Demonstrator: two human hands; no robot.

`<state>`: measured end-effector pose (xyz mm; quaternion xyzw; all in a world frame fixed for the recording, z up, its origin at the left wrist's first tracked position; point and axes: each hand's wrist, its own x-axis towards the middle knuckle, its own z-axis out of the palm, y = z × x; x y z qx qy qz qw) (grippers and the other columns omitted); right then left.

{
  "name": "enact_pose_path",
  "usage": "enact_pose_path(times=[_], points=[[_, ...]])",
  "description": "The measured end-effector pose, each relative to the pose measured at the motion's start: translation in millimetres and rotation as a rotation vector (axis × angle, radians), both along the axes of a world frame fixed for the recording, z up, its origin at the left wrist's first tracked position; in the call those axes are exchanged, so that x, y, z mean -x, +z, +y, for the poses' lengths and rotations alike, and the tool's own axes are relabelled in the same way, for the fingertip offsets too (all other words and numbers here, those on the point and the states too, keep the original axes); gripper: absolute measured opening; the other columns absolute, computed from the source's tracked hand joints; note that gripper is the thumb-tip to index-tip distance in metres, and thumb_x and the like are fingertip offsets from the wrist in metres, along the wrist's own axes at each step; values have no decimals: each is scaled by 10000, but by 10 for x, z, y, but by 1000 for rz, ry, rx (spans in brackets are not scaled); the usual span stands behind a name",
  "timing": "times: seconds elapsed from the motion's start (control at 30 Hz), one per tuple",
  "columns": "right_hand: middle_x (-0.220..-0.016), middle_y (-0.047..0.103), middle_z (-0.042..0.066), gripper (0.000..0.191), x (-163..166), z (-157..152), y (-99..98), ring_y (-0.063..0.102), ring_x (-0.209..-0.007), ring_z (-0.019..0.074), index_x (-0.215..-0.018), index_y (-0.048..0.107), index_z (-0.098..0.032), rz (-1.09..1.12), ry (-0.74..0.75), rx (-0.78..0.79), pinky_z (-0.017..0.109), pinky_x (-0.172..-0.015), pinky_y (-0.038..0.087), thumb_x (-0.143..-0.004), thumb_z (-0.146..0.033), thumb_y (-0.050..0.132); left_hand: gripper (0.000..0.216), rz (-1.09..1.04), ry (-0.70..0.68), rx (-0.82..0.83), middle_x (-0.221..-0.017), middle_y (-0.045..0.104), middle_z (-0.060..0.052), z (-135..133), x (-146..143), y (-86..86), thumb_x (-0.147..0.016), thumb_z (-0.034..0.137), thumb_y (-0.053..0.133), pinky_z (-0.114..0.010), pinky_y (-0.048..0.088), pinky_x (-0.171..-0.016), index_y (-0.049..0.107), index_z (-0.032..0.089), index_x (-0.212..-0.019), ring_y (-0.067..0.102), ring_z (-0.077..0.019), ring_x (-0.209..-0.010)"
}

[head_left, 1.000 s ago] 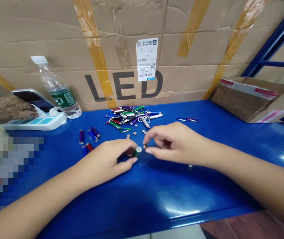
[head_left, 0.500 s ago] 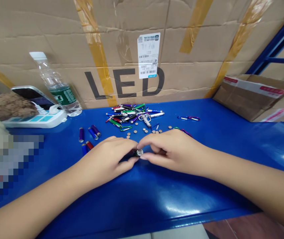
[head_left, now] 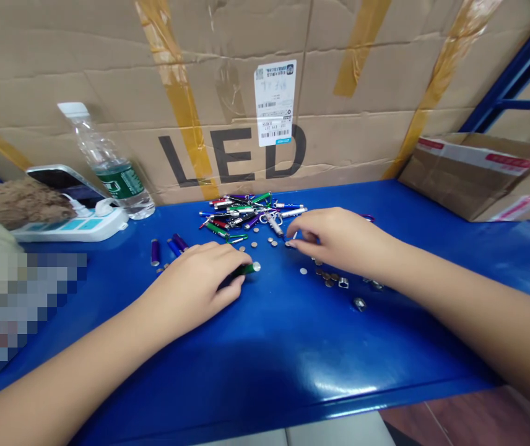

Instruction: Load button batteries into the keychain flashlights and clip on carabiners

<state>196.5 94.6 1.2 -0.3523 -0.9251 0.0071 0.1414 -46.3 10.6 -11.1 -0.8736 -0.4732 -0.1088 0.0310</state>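
Observation:
My left hand (head_left: 202, 279) rests on the blue table (head_left: 269, 353) with its fingers closed round a small green flashlight tube (head_left: 247, 269), whose open silver end points right. My right hand (head_left: 339, 238) has reached farther back, fingers curled in a pinch over the scattered button batteries (head_left: 272, 241); I cannot make out whether anything is between the fingertips. Just beyond it lies a pile of small keychain flashlights (head_left: 244, 214) in several colours. More batteries and small metal caps (head_left: 343, 283) lie below my right wrist.
A big cardboard box marked LED (head_left: 232, 93) closes off the back. A water bottle (head_left: 107, 164), a power strip (head_left: 67, 227) and a phone stand at the left, with loose coloured tubes (head_left: 167, 248) nearby. An open carton (head_left: 473, 179) sits at the right.
My right hand left the tube's open end and moved back and right to the loose batteries. My left hand kept hold of the green tube and shifted slightly away from me.

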Motion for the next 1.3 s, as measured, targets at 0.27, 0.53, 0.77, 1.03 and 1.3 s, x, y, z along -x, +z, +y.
enact_pose_path(times=[0.27,0.53,0.77,1.03,1.3], points=[[-822,688,36,184,74,98,-145,556,-677,147,-949,717,-190,-23,-83,128,249,-600,349,-850,-302,609,284,36,8,26,-1059,678,-45,-6,7,3,-909,240,477,-394,488,-887,657,243,-1127,605,-231,-981],[-701,641,16,120,79,113,-189,529,-624,126,-876,717,-167,150,7,109,246,-608,353,-837,-234,625,275,-44,-17,55,-1041,685,-44,-4,1,-3,-901,229,481,-362,488,-897,663,236,-1106,615,-213,-969],[-662,631,-8,90,183,-168,-154,546,-611,101,-787,669,-162,530,354,47,219,-599,393,-840,-235,673,245,-199,-11,78,-943,698,-40,-25,-32,29,-895,265,504,-290,501,-784,663,192,-1066,639,-179,-868],[-804,667,30,105,226,-222,-252,590,-727,114,-888,670,-156,483,462,-28,228,-671,446,-912,-192,575,181,-297,-31,125,-870,691,-15,-33,-86,25,-874,245,528,-239,490,-733,668,187,-974,640,-144,-789],[-750,645,29,132,144,-460,-15,571,-663,118,-864,661,-171,425,407,103,246,-623,451,-905,-234,553,202,-313,-3,91,-921,708,-35,-3,-48,13,-879,251,528,-263,512,-771,666,182,-1011,654,-162,-845]])
